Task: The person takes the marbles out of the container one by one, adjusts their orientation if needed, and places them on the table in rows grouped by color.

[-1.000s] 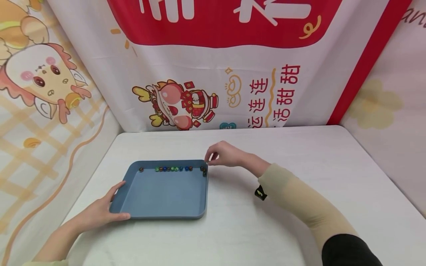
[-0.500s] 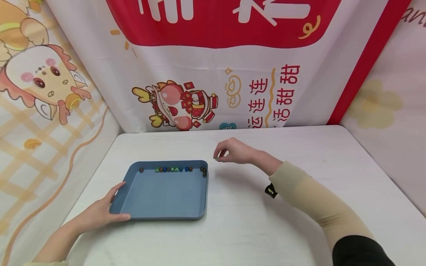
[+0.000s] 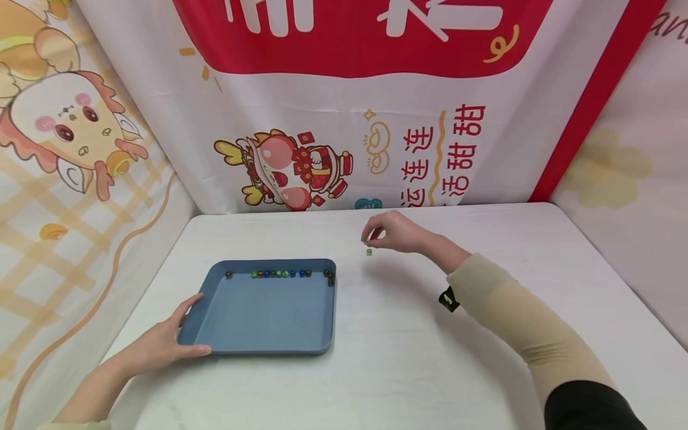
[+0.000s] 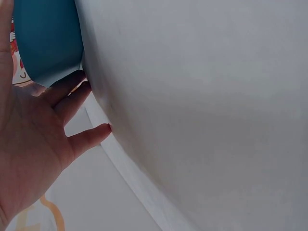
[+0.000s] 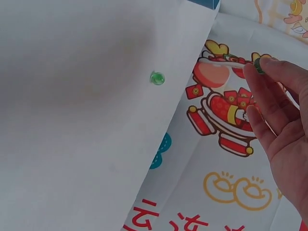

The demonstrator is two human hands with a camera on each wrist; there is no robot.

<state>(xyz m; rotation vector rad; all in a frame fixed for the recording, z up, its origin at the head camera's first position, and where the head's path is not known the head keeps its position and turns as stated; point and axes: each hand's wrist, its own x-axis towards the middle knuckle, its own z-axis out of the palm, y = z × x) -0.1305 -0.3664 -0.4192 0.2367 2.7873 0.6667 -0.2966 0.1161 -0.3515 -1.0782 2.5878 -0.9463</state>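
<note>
My right hand [image 3: 396, 232] is raised over the table to the right of the blue tray [image 3: 263, 316]. In the right wrist view its thumb and index finger pinch a dark green marble [image 5: 258, 66]. A second, clear green marble [image 5: 157, 78] lies on the white table; in the head view this green marble [image 3: 369, 252] shows just below the fingertips. My left hand [image 3: 161, 343] rests around the tray's near-left corner, thumb along the front rim and fingers against the left side. The left wrist view shows those fingers spread and fairly straight.
Several coloured marbles [image 3: 279, 273] line the tray's far inner edge. A few dark marbles [image 3: 329, 276] sit in its far-right corner, and one brown marble [image 3: 229, 275] lies at the far left. Printed cloth [image 3: 344, 107] hangs behind the white table [image 3: 430, 370] and on both sides.
My right hand has moved from the tray's far-right corner to the right and away from me. The green marble on the table has come into view below it. Left hand and tray stay put.
</note>
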